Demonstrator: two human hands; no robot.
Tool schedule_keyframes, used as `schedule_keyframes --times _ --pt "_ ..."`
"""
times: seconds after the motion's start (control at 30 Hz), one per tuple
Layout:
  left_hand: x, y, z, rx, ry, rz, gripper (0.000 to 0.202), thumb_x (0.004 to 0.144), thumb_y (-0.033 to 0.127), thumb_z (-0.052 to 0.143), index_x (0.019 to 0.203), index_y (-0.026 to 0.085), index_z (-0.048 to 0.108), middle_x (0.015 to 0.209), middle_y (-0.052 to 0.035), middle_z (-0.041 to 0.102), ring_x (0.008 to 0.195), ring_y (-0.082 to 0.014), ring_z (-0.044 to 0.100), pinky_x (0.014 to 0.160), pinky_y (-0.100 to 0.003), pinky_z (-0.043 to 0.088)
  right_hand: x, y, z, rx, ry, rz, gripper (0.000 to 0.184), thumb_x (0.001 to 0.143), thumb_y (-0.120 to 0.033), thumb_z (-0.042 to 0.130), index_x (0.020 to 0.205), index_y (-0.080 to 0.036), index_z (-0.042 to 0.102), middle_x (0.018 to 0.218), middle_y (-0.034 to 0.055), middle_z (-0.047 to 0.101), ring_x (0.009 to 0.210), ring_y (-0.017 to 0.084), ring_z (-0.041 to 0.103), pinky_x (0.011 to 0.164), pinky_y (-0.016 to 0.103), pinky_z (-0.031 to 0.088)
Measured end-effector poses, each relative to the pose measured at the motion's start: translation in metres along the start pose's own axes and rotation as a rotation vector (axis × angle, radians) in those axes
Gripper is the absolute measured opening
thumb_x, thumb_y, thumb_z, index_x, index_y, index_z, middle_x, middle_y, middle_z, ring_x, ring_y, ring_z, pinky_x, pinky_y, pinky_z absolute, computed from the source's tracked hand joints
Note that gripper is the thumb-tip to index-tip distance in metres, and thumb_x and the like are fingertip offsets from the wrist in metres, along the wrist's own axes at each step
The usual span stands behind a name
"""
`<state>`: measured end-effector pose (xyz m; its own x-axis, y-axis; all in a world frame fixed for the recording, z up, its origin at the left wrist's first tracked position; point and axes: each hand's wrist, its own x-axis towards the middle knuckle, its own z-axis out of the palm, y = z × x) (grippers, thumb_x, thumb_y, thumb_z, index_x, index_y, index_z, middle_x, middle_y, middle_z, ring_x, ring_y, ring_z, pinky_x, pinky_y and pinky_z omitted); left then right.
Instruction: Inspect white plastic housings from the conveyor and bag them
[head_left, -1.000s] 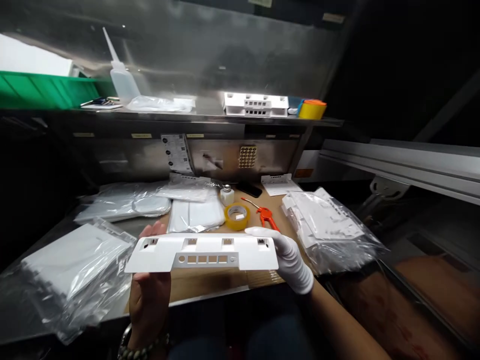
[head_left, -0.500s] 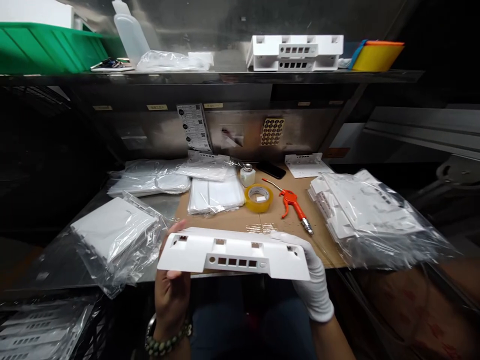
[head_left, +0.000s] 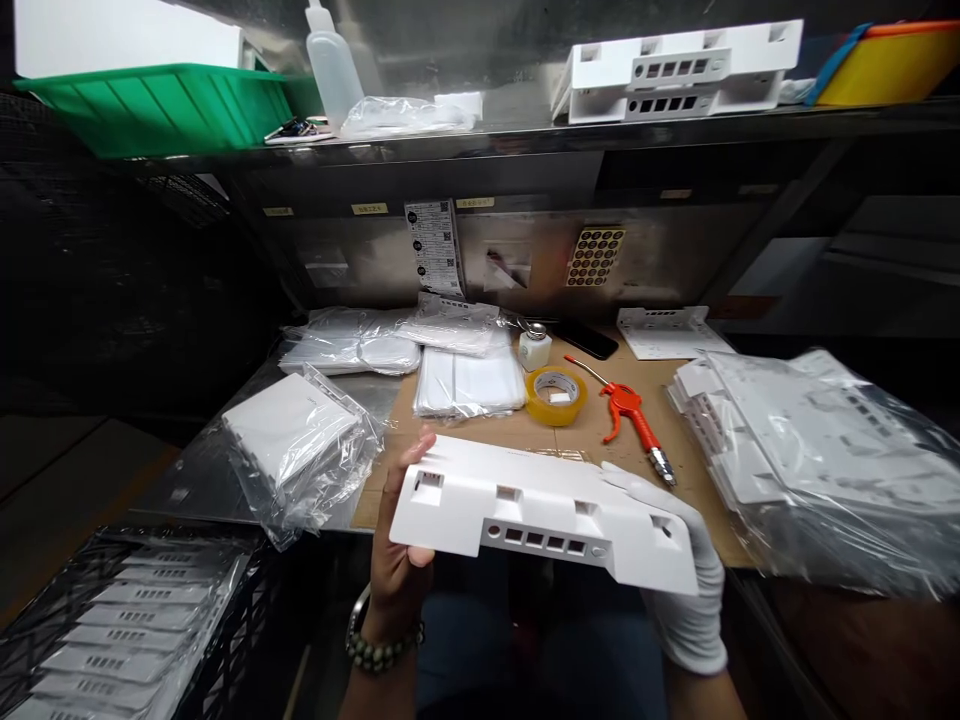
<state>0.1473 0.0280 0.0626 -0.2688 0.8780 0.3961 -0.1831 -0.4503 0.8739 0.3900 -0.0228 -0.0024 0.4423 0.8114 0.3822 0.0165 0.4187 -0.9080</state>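
Observation:
Between my hands is a white plastic router housing (head_left: pixel 555 490), its row of square port openings facing me. My bare left hand (head_left: pixel 405 530) grips its left end, thumb below and fingers behind; a watch and a beaded bracelet are on that wrist. My right hand (head_left: pixel 694 570), in a white glove, is closed round the right end, with some fingers hidden behind the housing. The housing is held just over the table's front edge, tilted with its right end lower. Behind it lie a roll of yellow tape (head_left: pixel 556 397) and an orange air blow gun (head_left: pixel 636 420).
Bagged white housings lie at left (head_left: pixel 292 430) and right (head_left: pixel 817 430). Flat plastic bags (head_left: pixel 469 380), a small pump bottle (head_left: pixel 535 347) and a black phone (head_left: pixel 586 339) lie behind. A crate (head_left: pixel 262 560) of bagged housings stands lower left. Overhead, a shelf (head_left: pixel 525 140) holds a green bin (head_left: pixel 172 110).
My view has swung left, so the scene sits further right and more of the lower-left crate shows. The housing has tipped, showing more of its top face; both hands still hold it.

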Motion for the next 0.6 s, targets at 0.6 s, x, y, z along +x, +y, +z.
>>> schedule_keyframes --times 0.6 --pt "0.020 -0.014 -0.034 -0.843 -0.229 -1.162 0.050 0.099 0.039 0.048 0.136 0.009 0.062 0.109 -0.0173 0.079 0.112 -0.0359 0.073 0.100 -0.055 0.056 0.029 0.013 -0.005 -0.246 -0.273 -0.133 0.034 0.090 -0.026 0.071 0.124 -0.031 0.071 0.137 0.0052 0.069 0.132 0.030 0.061 0.117 0.053 0.046"
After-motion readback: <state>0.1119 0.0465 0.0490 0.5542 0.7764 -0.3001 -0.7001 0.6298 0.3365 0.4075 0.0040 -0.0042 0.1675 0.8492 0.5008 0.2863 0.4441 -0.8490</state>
